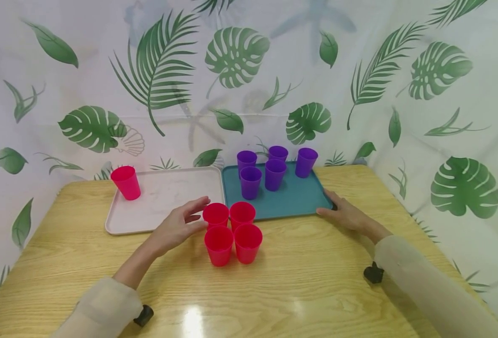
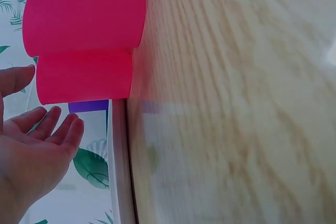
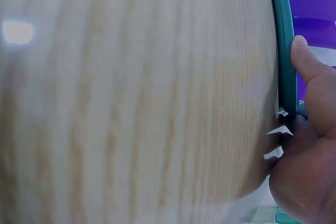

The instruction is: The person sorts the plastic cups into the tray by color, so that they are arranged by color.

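Several red cups [image 1: 232, 230] stand in a tight cluster on the wooden table, in front of two trays. My left hand [image 1: 181, 225] is open just left of the cluster, palm toward the cups and fingertips close to the back-left cup [image 1: 216, 215]. In the left wrist view a small gap shows between the left hand [image 2: 37, 150] and the red cups [image 2: 84, 77]. My right hand [image 1: 343, 213] rests at the near right corner of the teal tray [image 1: 291, 202]. The right wrist view shows its thumb [image 3: 304, 61] lying along the teal rim [image 3: 286, 51].
Several purple cups [image 1: 274, 171] stand at the back of the teal tray. One red cup [image 1: 126, 182] stands at the far left corner of the pink tray [image 1: 168, 192]. A leaf-print curtain closes off the back and sides. Bare tabletop [image 1: 299, 281] lies in front.
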`<act>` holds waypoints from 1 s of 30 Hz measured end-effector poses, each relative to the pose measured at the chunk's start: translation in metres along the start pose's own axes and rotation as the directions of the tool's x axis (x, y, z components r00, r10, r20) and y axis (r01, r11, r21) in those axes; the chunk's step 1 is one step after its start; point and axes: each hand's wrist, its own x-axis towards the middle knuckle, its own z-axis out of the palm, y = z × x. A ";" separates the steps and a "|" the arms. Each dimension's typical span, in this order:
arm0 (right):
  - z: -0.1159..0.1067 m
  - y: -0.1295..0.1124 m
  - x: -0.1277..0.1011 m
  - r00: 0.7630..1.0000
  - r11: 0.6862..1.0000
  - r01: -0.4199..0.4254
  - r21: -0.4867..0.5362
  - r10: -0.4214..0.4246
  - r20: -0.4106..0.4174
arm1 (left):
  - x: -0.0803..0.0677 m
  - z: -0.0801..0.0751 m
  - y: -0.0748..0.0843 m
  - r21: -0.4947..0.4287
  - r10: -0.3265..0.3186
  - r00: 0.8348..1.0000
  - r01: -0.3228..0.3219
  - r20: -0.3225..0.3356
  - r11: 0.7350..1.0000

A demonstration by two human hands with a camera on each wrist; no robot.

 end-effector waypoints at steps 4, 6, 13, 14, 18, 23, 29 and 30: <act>0.001 0.000 0.001 1.000 1.000 0.001 0.003 -0.001 0.003 | 0.003 0.000 -0.002 -0.003 -0.003 1.000 0.003 0.017 1.000; 0.000 -0.001 0.001 1.000 1.000 0.004 -0.002 -0.004 0.006 | 0.005 0.000 -0.002 -0.012 -0.009 0.999 0.009 0.033 1.000; -0.001 -0.002 0.001 1.000 1.000 -0.009 0.002 0.009 0.011 | 0.010 0.001 0.000 -0.041 -0.019 0.995 0.023 0.101 0.999; -0.001 -0.001 0.001 1.000 1.000 -0.009 0.006 0.009 0.013 | 0.011 0.001 0.000 -0.044 -0.020 0.994 0.025 0.107 0.999; -0.001 -0.002 0.001 1.000 1.000 -0.002 0.007 0.002 0.011 | 0.012 0.000 -0.003 -0.059 -0.019 0.992 0.026 0.127 0.998; -0.001 -0.008 -0.004 1.000 1.000 0.005 0.007 -0.005 -0.001 | 0.015 -0.001 -0.007 -0.108 -0.022 0.988 0.038 0.151 0.993; -0.001 -0.019 -0.012 1.000 0.999 0.030 0.012 -0.030 0.009 | 0.018 -0.002 -0.011 -0.154 -0.039 0.985 0.066 0.170 0.986; -0.001 -0.017 -0.010 1.000 1.000 0.024 0.013 -0.024 0.012 | 0.018 -0.002 -0.011 -0.155 -0.043 0.984 0.070 0.173 0.985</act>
